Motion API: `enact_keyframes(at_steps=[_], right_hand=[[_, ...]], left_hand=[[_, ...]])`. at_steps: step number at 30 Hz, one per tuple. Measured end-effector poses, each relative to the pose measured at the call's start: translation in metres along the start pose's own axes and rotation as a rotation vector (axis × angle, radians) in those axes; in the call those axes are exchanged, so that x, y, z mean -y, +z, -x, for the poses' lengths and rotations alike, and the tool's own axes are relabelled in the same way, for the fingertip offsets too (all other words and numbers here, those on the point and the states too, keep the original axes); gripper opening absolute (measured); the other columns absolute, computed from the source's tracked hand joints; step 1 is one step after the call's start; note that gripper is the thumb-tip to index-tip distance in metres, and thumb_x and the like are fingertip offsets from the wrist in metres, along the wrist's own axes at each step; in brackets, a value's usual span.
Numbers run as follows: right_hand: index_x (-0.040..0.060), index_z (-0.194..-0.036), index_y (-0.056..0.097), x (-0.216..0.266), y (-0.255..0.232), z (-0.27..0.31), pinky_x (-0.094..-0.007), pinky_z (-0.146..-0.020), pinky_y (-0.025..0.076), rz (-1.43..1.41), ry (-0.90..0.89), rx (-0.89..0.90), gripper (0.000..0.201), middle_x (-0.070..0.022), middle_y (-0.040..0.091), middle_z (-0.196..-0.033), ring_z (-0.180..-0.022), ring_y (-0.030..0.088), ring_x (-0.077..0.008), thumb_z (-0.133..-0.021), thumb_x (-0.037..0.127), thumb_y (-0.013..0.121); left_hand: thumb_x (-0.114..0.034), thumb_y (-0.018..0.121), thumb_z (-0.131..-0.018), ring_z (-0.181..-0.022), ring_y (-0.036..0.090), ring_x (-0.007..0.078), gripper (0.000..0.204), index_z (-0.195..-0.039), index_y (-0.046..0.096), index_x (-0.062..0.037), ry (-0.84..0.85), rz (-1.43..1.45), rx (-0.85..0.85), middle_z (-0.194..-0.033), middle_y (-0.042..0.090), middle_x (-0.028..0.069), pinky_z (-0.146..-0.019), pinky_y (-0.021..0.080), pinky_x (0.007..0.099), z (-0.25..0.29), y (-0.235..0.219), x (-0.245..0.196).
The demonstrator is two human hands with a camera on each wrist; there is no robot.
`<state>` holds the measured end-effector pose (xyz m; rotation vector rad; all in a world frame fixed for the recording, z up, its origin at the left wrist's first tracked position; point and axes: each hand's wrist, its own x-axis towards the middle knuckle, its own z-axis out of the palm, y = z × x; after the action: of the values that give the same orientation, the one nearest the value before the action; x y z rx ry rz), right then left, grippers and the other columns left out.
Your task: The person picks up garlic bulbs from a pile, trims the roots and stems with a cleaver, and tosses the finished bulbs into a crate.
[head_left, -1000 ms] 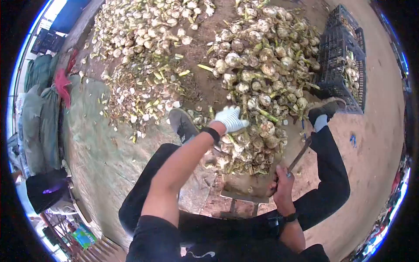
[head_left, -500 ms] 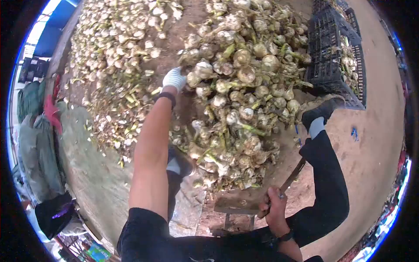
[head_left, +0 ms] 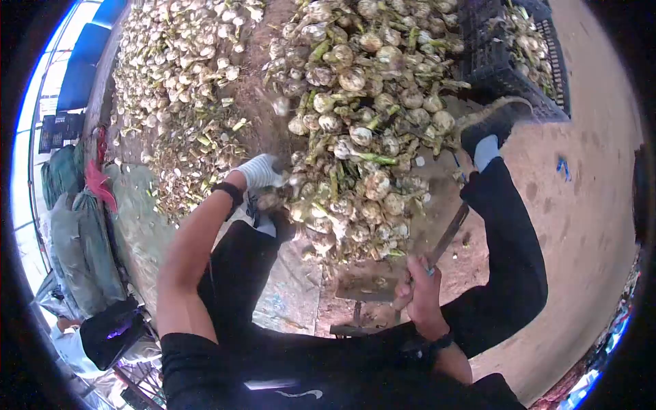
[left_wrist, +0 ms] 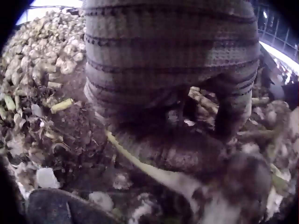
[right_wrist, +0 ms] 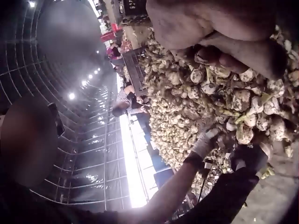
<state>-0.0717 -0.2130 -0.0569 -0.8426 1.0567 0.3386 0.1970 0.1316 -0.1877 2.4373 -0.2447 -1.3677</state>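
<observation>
Over brown ground (head_left: 588, 171), left arm (head_left: 186, 254) bent, left hand (head_left: 258, 172) grips a stemmed bulb (left_wrist: 240, 186), right hand (head_left: 422, 294) a tool (head_left: 451, 234).

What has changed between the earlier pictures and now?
The gloved left hand reached forward along the garlic pile, then drew back toward the body, now gripping garlic. The right hand still grips the long tool, and the black crate still stands beside the pile.
</observation>
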Motion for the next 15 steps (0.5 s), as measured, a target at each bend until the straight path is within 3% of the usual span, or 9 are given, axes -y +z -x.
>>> enact_keyframes(at_steps=[2,4,5,7,10,12,13,14,15], right_hand=[[0.0103,-0.091,0.048,0.007,-0.001,0.005,-0.027,-0.044,0.038,-0.055,0.008,-0.048,0.011,-0.0008,0.045,-0.071,-0.048,0.041,-0.0102,-0.09,0.017,0.057],[0.0101,-0.09,0.048,0.004,-0.003,0.008,-0.027,-0.044,0.038,-0.074,0.002,-0.038,0.011,-0.0007,0.045,-0.071,-0.048,0.041,-0.0101,-0.09,0.017,0.057],[0.01,-0.089,0.048,0.002,-0.004,0.008,-0.0271,-0.044,0.038,-0.084,0.002,-0.041,0.012,-0.0007,0.045,-0.071,-0.048,0.041,-0.01,-0.09,0.018,0.057],[0.0099,-0.089,0.048,0.003,-0.009,0.013,-0.0272,-0.045,0.038,-0.094,0.005,-0.043,0.013,-0.0006,0.045,-0.071,-0.048,0.041,-0.0098,-0.09,0.018,0.057],[0.0092,-0.087,0.048,0.007,-0.012,0.019,-0.0269,-0.045,0.038,-0.08,0.023,0.088,0.014,-0.0005,0.045,-0.07,-0.048,0.042,-0.0098,-0.09,0.019,0.058],[0.0092,-0.086,0.049,0.003,-0.015,0.016,-0.0254,-0.042,0.037,-0.086,-0.051,0.121,0.016,-0.0005,0.046,-0.071,-0.048,0.043,-0.0095,-0.089,0.02,0.06],[0.0092,-0.086,0.049,0.003,-0.017,0.017,-0.0254,-0.042,0.037,-0.095,-0.068,0.111,0.016,-0.0005,0.046,-0.071,-0.048,0.043,-0.0095,-0.089,0.02,0.06],[0.0091,-0.087,0.05,0.004,-0.018,0.018,-0.0247,-0.042,0.037,-0.015,-0.009,0.085,0.016,-0.0003,0.047,-0.071,-0.049,0.043,-0.0095,-0.089,0.021,0.06],[0.009,-0.088,0.051,0.007,-0.016,0.016,-0.0239,-0.041,0.036,0.054,0.028,0.051,0.016,-0.0001,0.048,-0.071,-0.05,0.044,-0.0096,-0.089,0.021,0.061]], left_hand=[[-0.025,0.073,-0.072,-0.085,0.059,0.0179,0.05,-0.111,0.06,0.0043,0.058,0.173,-0.017,-0.096,0.067,0.0153,-0.08,0.049,0.0331,0.039,-0.005,-0.027],[-0.024,0.068,-0.076,-0.085,0.057,0.0154,0.045,-0.112,0.061,0.0029,-0.087,0.293,-0.157,-0.098,0.067,0.0115,-0.08,0.048,0.0317,0.04,-0.004,-0.023],[-0.023,0.064,-0.081,-0.08,0.056,0.0127,0.038,-0.11,0.062,0.0004,0.004,0.341,-0.294,-0.095,0.067,0.0071,-0.076,0.048,0.0303,0.043,-0.005,-0.026],[-0.025,0.061,-0.084,-0.078,0.058,0.0118,0.036,-0.11,0.061,0.0001,-0.047,0.514,-0.385,-0.094,0.066,0.0048,-0.072,0.048,0.0278,0.044,-0.005,-0.033],[-0.029,0.062,-0.085,-0.077,0.059,0.0139,0.039,-0.112,0.061,-0.0014,-0.111,0.676,-0.424,-0.093,0.065,0.0041,-0.068,0.048,0.0278,0.041,0.001,-0.041],[-0.027,0.062,-0.085,-0.075,0.059,0.0137,0.037,-0.112,0.061,-0.0017,-0.169,0.899,-0.586,-0.089,0.064,0.0021,-0.066,0.047,0.0277,0.056,0.011,-0.077],[-0.025,0.061,-0.085,-0.077,0.059,0.0134,0.033,-0.108,0.062,-0.001,-0.059,0.954,-0.527,-0.089,0.064,0.0016,-0.066,0.048,0.0277,0.039,0.015,-0.052],[-0.024,0.06,-0.085,-0.077,0.059,0.0141,0.028,-0.103,0.064,-0.0019,0.048,1.177,-0.494,-0.09,0.064,0.0019,-0.067,0.048,0.0283,0.033,0.02,-0.06],[-0.023,0.062,-0.085,-0.077,0.06,0.0146,0.024,-0.1,0.065,-0.0044,0.127,1.129,-0.533,-0.092,0.065,0.0033,-0.067,0.049,0.0276,0.024,0.019,-0.069]])
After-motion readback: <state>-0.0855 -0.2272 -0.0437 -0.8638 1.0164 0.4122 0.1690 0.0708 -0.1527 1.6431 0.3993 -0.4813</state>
